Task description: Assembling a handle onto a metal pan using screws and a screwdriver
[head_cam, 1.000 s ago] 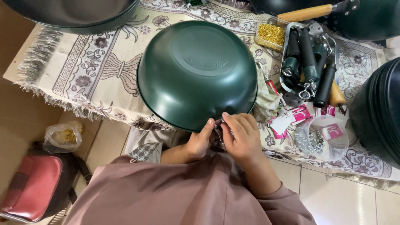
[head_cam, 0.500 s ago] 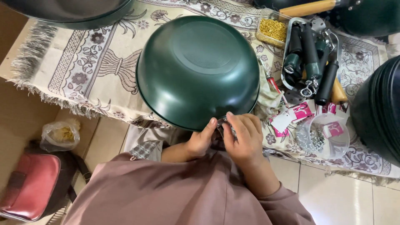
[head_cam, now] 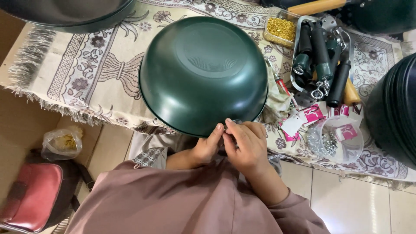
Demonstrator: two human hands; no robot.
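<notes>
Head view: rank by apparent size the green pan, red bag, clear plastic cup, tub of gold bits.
1. green pan, upside down, by far the largest.
2. red bag on the floor, partly cut off.
3. clear plastic cup.
4. tub of gold bits, farthest from the camera, so barely below the cup.

Two hands, the left hand and right hand, meet at the near rim of one upturned dark green pan. Right of the hands sit one clear tub of metal screws and one metal tray holding about four black handles. Beyond it lies one container of gold fasteners. Left of the hands: one red bag, one plastic bag.
</notes>
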